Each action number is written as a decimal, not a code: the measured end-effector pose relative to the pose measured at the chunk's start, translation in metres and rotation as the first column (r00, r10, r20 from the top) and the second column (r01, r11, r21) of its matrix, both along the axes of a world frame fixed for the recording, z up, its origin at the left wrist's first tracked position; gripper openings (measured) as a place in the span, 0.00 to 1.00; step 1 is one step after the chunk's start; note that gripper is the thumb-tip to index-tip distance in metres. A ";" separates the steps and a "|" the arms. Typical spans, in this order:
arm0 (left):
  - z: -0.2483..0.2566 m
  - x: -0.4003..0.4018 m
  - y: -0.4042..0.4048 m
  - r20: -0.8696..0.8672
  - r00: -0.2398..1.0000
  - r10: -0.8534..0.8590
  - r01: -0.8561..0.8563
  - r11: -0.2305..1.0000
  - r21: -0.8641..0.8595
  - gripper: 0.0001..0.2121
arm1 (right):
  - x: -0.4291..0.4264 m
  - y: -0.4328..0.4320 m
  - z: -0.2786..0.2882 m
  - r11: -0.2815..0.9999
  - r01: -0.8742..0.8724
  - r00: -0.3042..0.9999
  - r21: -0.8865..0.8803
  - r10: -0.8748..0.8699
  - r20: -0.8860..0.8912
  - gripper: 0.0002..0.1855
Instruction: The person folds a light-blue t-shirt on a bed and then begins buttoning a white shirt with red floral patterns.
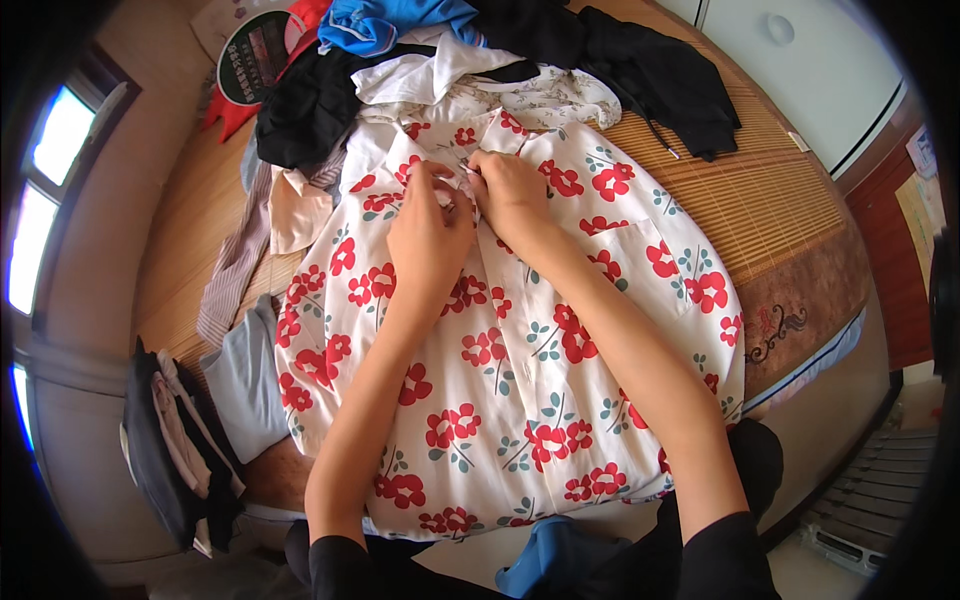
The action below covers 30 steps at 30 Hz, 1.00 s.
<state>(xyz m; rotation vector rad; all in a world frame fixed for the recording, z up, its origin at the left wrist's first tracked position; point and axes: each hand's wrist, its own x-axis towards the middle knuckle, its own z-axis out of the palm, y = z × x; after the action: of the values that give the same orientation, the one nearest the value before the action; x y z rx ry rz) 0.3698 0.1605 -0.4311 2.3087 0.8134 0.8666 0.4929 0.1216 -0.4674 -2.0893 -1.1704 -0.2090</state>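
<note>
A white shirt with red flowers and grey-green leaves (487, 420) lies spread front side up before me, its collar at the far end and a chest pocket at the right. My left hand (433, 225) is at the upper front opening just under the collar, thumb and fingers pinching the fabric edge. Close beside it, my right hand (506, 187) grips the other edge of the opening with curled fingers. The fingertips nearly meet, and they partly hide the button area between them.
Beyond the collar lie black garments (652, 75), a blue garment (397, 22) and a white cloth (435, 71). Folded grey clothing (251, 382) and a striped garment (236, 262) lie left on the bamboo mat (780, 202). A blue plastic object (555, 559) is below the bed edge.
</note>
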 end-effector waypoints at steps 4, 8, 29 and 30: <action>-0.018 0.007 0.018 -0.070 0.997 0.021 0.004 0.941 0.338 0.08 | 0.003 -0.002 -0.008 0.990 0.023 0.999 0.141 -0.018 -0.038 0.04; -0.023 0.004 0.028 -0.097 0.995 -0.006 0.038 0.941 0.335 0.11 | 0.005 -0.001 -0.009 0.980 0.031 0.995 0.195 -0.011 -0.102 0.05; -0.023 0.006 0.063 -0.179 0.983 -0.048 0.043 0.998 -0.037 0.15 | 0.001 -0.003 0.007 0.987 -0.138 0.985 -0.085 0.128 -0.118 0.07; -0.022 0.006 0.062 -0.185 0.981 -0.054 0.047 0.998 -0.045 0.15 | 0.001 -0.003 0.005 0.989 -0.122 0.991 -0.083 0.116 -0.072 0.07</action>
<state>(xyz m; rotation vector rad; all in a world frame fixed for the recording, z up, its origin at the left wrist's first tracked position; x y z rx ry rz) 0.3759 0.2228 -0.4534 2.3892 0.8378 0.6136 0.4938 0.1189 -0.4625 -2.0767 -1.2797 -0.0317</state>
